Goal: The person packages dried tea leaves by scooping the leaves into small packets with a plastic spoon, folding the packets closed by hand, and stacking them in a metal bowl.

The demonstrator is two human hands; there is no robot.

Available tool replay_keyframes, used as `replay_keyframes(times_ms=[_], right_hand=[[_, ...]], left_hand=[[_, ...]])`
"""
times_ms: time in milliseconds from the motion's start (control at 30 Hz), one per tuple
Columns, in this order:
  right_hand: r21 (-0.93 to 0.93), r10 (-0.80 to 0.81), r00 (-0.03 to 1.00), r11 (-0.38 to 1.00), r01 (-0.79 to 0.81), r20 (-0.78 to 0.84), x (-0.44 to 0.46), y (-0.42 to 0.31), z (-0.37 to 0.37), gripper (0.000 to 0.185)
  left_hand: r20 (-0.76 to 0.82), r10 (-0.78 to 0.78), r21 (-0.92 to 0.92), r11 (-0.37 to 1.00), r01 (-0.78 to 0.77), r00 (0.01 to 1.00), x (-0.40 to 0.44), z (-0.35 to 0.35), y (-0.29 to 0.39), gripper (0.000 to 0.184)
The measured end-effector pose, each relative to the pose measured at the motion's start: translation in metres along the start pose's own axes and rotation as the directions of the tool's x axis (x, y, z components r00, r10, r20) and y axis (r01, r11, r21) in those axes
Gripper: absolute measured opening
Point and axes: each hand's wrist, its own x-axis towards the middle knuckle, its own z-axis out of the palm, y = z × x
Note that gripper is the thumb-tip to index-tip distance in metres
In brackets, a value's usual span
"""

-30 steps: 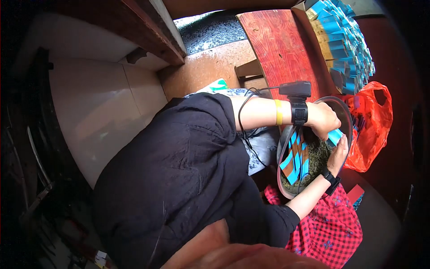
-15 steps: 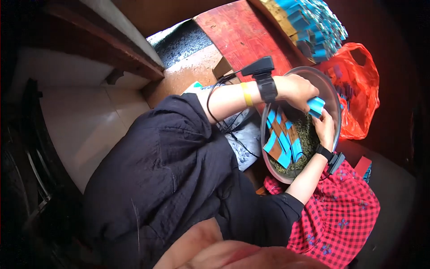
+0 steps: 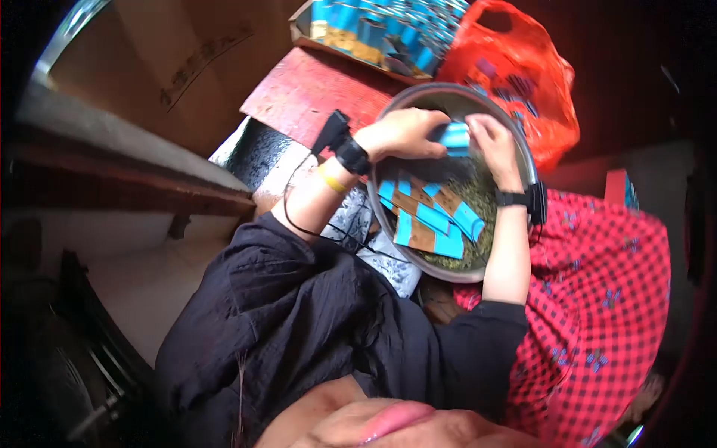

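Note:
My left hand [image 3: 409, 134] is closed around a small blue packet [image 3: 455, 139], held above a large round bowl [image 3: 376, 196]. Close against the packet's right end, the fingers of my right hand [image 3: 493, 143] are drawn together. Motion blur hides what they pinch, if anything. Below my hands, dried greenish plant bits [image 3: 487, 196] cover the bowl's bottom. Several flat blue-and-brown packets [image 3: 429, 218] lie overlapping on top of them, toward the near left side.
Behind the bowl stands a cardboard box [image 3: 301, 22] packed with blue packets. It rests on a red board [image 3: 314, 93]. An orange-red plastic bag [image 3: 549, 63] sits at the back right. Red checked cloth [image 3: 597, 291] spreads at right. A cable [image 3: 286, 198] hangs from my left wrist.
The view has turned, so bowl, box and bag appear further left and higher. My left hand still holds the blue packet; my right fingers have risen beside its end.

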Motion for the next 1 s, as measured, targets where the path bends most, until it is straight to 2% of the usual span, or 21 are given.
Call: replay_keyframes(times_ms=[33, 67, 100, 167, 233, 267, 300, 367, 433, 500, 533, 600, 633, 767, 900, 1000], right_hand=[[-0.102, -0.07, 0.996, 0.993, 0.065, -0.05, 0.004, 0.012, -0.006, 0.018], [-0.315, -0.211, 0.975, 0.932, 0.18, -0.066, 0.007, 0.021, -0.016, 0.019], [-0.509, -0.251, 0.958, 0.848, 0.147, -0.141, 0.004, 0.019, -0.018, 0.021], [-0.586, -0.222, 0.954, 0.807, 0.064, -0.201, 0.002, 0.021, -0.023, 0.025], [-0.604, -0.115, 0.979, 0.797, -0.01, -0.168, -0.003, 0.016, -0.016, 0.026], [-0.486, -0.051, 0.995, 0.874, 0.001, -0.09, 0.0, 0.027, -0.01, 0.028], [-0.485, -0.052, 0.994, 0.875, -0.002, -0.099, -0.001, 0.023, -0.005, 0.028], [-0.321, 0.074, 0.992, 0.946, -0.038, 0.101, -0.001, 0.015, 0.004, 0.025], [-0.289, 0.108, 0.985, 0.955, -0.065, 0.136, 0.003, 0.02, 0.002, 0.023], [0.027, 0.221, 0.964, 0.974, -0.227, 0.147, 0.004, 0.021, 0.0, 0.024], [0.121, 0.214, 0.966, 0.965, -0.232, 0.146, 0.005, 0.02, -0.004, 0.023], [0.066, 0.162, 0.987, 0.985, -0.162, -0.002, 0.006, 0.014, -0.015, 0.024], [0.044, 0.129, 0.988, 0.991, -0.125, -0.08, 0.007, 0.01, -0.021, 0.025], [0.103, 0.052, 0.926, 0.995, -0.015, -0.374, 0.001, -0.01, -0.041, 0.029], [0.11, 0.054, 0.926, 0.994, -0.013, -0.375, -0.003, -0.015, -0.041, 0.032], [0.082, -0.018, 0.959, 0.996, 0.043, -0.282, -0.001, -0.017, -0.028, 0.03]], left_hand=[[-0.009, 0.018, 0.016, 1.0, -0.018, 1.0, -0.001, -0.001, 0.002, 0.058], [0.016, -0.014, -0.014, 1.0, 0.014, 1.0, -0.001, -0.004, 0.007, 0.057], [0.01, -0.008, -0.018, 1.0, 0.008, 1.0, 0.001, 0.0, 0.002, 0.057], [0.019, 0.004, -0.036, 0.999, -0.003, 1.0, 0.001, -0.001, 0.003, 0.055], [0.015, 0.018, -0.04, 0.999, -0.017, 1.0, 0.002, 0.0, 0.001, 0.054], [-0.009, 0.014, -0.041, 0.999, -0.014, 1.0, 0.003, 0.0, 0.001, 0.054], [-0.004, 0.022, -0.038, 0.999, -0.022, 1.0, 0.003, -0.001, 0.003, 0.054], [0.031, -0.06, -0.126, 0.99, 0.063, 0.998, 0.001, -0.005, 0.009, 0.053], [0.021, -0.05, -0.112, 0.992, 0.052, 0.999, 0.001, -0.006, 0.011, 0.053], [0.018, -0.042, -0.101, 0.994, 0.044, 0.999, -0.001, -0.008, 0.012, 0.053], [0.036, -0.062, -0.099, 0.993, 0.065, 0.997, -0.001, -0.009, 0.014, 0.053], [0.056, -0.074, -0.099, 0.992, 0.079, 0.996, 0.002, -0.007, 0.012, 0.053], [0.011, -0.046, -0.123, 0.991, 0.047, 0.999, 0.001, -0.003, 0.006, 0.053], [-0.056, -0.02, -0.113, 0.994, 0.014, 0.998, 0.0, -0.002, 0.006, 0.053], [-0.068, -0.016, -0.109, 0.994, 0.009, 0.998, 0.0, -0.001, 0.007, 0.053], [-0.055, -0.036, -0.096, 0.995, 0.031, 0.998, 0.0, -0.005, 0.012, 0.054]])
